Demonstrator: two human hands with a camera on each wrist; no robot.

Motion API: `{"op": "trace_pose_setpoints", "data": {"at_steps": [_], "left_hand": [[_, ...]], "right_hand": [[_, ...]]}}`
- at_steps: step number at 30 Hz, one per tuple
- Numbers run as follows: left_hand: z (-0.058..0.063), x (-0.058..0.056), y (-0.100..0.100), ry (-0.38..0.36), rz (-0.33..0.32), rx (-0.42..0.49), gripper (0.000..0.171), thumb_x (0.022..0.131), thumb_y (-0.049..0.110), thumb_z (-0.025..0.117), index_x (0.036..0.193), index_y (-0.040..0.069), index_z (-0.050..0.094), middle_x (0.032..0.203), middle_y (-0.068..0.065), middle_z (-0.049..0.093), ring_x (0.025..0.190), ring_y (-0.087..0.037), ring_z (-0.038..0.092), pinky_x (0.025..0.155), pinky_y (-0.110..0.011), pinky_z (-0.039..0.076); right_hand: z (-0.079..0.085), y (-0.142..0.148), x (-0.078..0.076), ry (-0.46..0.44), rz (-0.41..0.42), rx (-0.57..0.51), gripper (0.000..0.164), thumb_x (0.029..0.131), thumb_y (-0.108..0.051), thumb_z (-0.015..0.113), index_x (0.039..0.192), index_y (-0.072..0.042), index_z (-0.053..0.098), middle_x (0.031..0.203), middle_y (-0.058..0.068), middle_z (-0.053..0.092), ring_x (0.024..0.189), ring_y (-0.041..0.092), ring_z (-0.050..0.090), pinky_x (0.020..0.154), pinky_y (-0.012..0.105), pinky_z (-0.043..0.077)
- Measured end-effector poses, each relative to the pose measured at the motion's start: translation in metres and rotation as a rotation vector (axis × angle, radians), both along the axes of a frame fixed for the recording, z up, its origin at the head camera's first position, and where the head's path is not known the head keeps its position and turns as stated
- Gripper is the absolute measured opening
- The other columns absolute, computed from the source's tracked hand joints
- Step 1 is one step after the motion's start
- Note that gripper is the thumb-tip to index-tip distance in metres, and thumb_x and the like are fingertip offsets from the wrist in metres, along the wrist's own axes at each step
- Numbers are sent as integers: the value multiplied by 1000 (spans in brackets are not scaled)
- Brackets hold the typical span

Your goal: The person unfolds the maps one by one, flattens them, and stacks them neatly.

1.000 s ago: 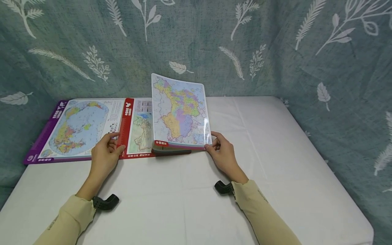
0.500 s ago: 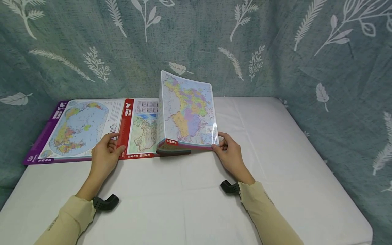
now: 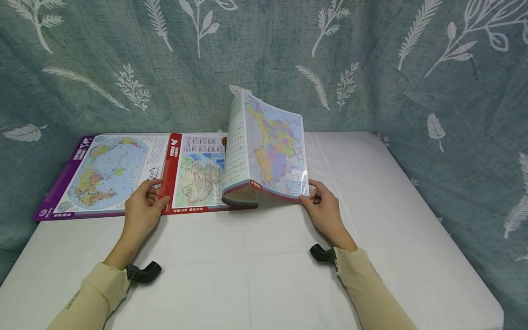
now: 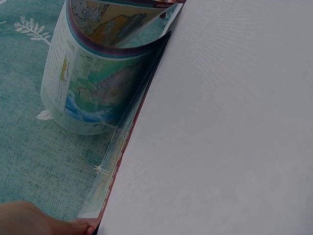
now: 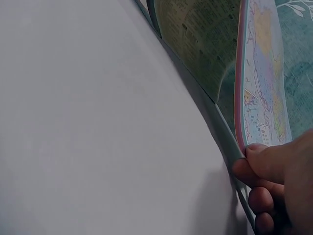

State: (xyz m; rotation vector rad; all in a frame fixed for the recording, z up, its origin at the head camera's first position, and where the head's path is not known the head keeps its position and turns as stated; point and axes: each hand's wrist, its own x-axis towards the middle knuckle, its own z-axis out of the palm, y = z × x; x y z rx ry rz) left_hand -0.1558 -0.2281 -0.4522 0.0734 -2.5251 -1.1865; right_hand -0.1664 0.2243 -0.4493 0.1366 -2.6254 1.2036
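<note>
One glossy, red-bordered folding map sheet (image 3: 200, 174) part-unfolded, both ends held

Sheet sits at the far side of the white cloth-covered table (image 3: 247, 275), left of middle; its flat part lies just beside the glossy purple-bordered world map (image 3: 111, 169). Can't tell whether the two overlap.

Left hand (image 3: 142, 204): holding the sheet at its red left strip (image 3: 171, 169), thumb on the near corner, other fingers curled. Right hand (image 3: 323, 208): pinching the near right corner of the raised pastel-coloured map panel (image 3: 278, 146), thumb and forefinger on the edge. Panel stands tilted up to a sharp crease (image 3: 246, 142) against the teal leaf-print curtain (image 3: 412, 91); the left wrist view shows the sheet bowed round in a loop.

Step in hand looks like spreading the sheet flat. To do it well: left keeps the strip anchored, else the whole sheet would probably slide. Right should draw out sideways and low, slowly, letting the crease roll down by itself. Stock looks springy, so letting go early could flip the panel back. Only one corner is held, so the far edge may lag and skew; keep near edges in line, then press along the crease.
</note>
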Motion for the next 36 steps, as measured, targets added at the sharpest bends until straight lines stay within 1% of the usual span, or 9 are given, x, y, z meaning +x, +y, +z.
{"op": "trace_pose_setpoints", "data": {"at_steps": [10,18,22,26,31,36], "left_hand": [[2,0,0,-12,-4,5,48,92,5,80,137,0,62,97,-18,63,81,-23,52,65,-11,39],[4,2,0,-21,-8,-2,48,93,5,79,138,1,63,97,-17,62,81,-22,51,64,-12,39],[3,2,1,-23,-6,0,48,93,6,79,138,1,63,99,-17,62,81,-22,51,64,-11,39],[2,2,1,-15,-10,2,48,93,6,79,138,1,62,99,-18,63,82,-23,52,65,-10,39],[2,1,1,-7,-14,-1,48,93,6,79,138,0,62,99,-18,63,82,-23,52,66,-10,39],[2,1,0,-9,-8,-5,48,93,6,80,137,0,63,97,-18,62,81,-23,51,65,-10,38]], "right_hand": [[0,27,1,12,-47,3,48,98,-7,74,143,2,59,88,15,70,78,18,57,70,15,43],[1,44,1,3,-98,-18,45,98,-7,73,141,-1,61,89,15,72,75,15,57,67,14,43],[3,52,2,-18,-131,-15,45,99,-9,73,142,-3,62,90,15,73,75,14,57,66,15,43],[5,60,4,-19,-159,-3,43,101,-12,71,142,-4,62,91,16,73,73,12,57,65,16,43],[4,68,4,4,-219,-45,39,101,-13,71,139,-6,66,91,17,74,70,5,57,63,15,42],[2,72,3,16,-285,-102,35,101,-13,71,136,-9,69,91,16,73,68,2,56,60,15,41]]}}
